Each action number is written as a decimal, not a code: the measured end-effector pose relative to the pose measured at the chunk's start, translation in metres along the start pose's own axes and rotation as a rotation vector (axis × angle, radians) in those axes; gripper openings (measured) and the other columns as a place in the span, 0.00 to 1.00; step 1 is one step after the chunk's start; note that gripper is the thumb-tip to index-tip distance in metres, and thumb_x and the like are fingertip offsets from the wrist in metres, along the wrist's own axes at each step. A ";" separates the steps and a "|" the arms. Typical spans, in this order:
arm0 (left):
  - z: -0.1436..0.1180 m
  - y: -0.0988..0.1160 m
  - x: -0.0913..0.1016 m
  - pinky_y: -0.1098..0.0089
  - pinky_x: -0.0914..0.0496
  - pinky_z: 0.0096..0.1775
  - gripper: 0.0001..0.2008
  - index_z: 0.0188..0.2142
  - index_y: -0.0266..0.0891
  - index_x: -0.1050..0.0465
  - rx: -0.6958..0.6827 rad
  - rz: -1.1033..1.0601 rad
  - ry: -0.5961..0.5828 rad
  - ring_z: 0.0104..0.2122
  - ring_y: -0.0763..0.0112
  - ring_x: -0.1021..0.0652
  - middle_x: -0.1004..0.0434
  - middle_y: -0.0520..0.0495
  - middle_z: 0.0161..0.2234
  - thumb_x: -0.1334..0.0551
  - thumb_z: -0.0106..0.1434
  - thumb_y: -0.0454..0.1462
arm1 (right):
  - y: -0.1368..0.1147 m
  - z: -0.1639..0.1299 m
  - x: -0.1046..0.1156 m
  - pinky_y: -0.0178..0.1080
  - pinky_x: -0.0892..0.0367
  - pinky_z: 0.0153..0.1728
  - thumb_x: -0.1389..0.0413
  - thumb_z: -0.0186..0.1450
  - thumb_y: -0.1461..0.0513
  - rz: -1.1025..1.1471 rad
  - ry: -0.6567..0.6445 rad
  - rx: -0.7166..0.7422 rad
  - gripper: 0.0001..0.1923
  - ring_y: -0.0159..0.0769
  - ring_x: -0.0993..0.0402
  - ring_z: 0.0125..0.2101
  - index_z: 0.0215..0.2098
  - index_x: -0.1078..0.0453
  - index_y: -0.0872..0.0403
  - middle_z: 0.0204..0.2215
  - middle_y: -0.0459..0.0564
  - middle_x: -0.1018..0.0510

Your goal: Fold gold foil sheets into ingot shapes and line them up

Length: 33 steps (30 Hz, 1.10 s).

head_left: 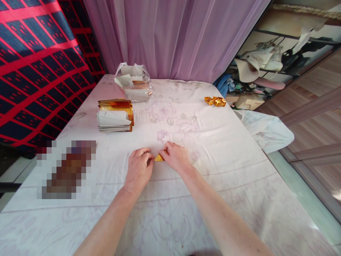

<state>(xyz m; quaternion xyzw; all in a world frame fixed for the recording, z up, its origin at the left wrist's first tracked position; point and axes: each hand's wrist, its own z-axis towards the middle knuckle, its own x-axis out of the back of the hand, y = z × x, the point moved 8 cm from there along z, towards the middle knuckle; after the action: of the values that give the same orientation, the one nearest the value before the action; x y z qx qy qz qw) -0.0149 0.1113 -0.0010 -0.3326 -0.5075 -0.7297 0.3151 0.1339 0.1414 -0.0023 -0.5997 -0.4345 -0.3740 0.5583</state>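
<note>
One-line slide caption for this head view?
Both hands, left hand and right hand, pinch a small gold paper piece on the white cloth.

A table (213, 149) under a pale floral cloth carries the rest; a stack of gold and white paper sheets (115, 115) lies beyond and to the left of the hands; a clear plastic bag (133, 82) of more sheets sits farther off behind that stack; a small heap of folded gold pieces (215, 101) lies well off to the far right; a purple curtain (173, 35) hangs behind.
</note>
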 end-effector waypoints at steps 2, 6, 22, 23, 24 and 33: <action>0.000 0.001 0.000 0.55 0.29 0.49 0.09 0.32 0.42 0.22 0.000 0.003 0.000 0.44 0.58 0.24 0.22 0.44 0.42 0.41 0.61 0.31 | -0.001 0.000 0.000 0.37 0.41 0.29 0.45 0.68 0.54 -0.021 0.005 -0.004 0.08 0.38 0.24 0.31 0.37 0.27 0.49 0.31 0.47 0.20; -0.001 0.002 0.000 0.56 0.30 0.49 0.09 0.33 0.43 0.22 0.001 0.004 0.004 0.44 0.58 0.25 0.22 0.45 0.42 0.41 0.61 0.31 | -0.003 0.001 -0.001 0.37 0.40 0.29 0.51 0.72 0.57 -0.089 0.029 -0.028 0.10 0.39 0.23 0.31 0.42 0.28 0.50 0.35 0.50 0.19; 0.004 0.023 -0.005 0.45 0.38 0.58 0.16 0.44 0.48 0.19 -0.127 0.196 -0.073 0.59 0.51 0.31 0.29 0.43 0.60 0.43 0.64 0.33 | 0.015 -0.041 0.001 0.40 0.31 0.45 0.52 0.70 0.67 -0.027 0.176 0.397 0.18 0.40 0.28 0.42 0.52 0.26 0.53 0.42 0.55 0.24; 0.007 0.026 -0.005 0.45 0.39 0.58 0.14 0.43 0.47 0.19 -0.137 0.206 -0.066 0.59 0.50 0.31 0.29 0.42 0.59 0.43 0.65 0.34 | 0.013 -0.040 0.001 0.40 0.31 0.44 0.52 0.70 0.67 -0.059 0.158 0.386 0.17 0.41 0.28 0.42 0.51 0.26 0.53 0.42 0.55 0.24; 0.009 0.029 -0.006 0.45 0.39 0.58 0.13 0.42 0.46 0.19 -0.153 0.214 -0.063 0.59 0.51 0.31 0.28 0.42 0.58 0.43 0.66 0.35 | 0.012 -0.040 0.001 0.40 0.30 0.44 0.52 0.70 0.67 -0.082 0.146 0.376 0.17 0.41 0.28 0.42 0.51 0.26 0.52 0.42 0.55 0.25; 0.016 0.032 -0.021 0.44 0.40 0.59 0.18 0.49 0.53 0.21 -0.202 0.252 -0.162 0.60 0.52 0.32 0.28 0.44 0.59 0.43 0.66 0.33 | 0.013 -0.041 0.003 0.40 0.31 0.44 0.50 0.69 0.67 -0.133 0.149 0.433 0.16 0.41 0.30 0.41 0.50 0.25 0.52 0.42 0.55 0.26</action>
<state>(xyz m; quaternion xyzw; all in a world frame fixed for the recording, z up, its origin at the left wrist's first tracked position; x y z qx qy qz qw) 0.0258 0.1195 0.0029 -0.4811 -0.4098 -0.7025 0.3273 0.1488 0.1011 0.0001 -0.4068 -0.5008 -0.3510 0.6787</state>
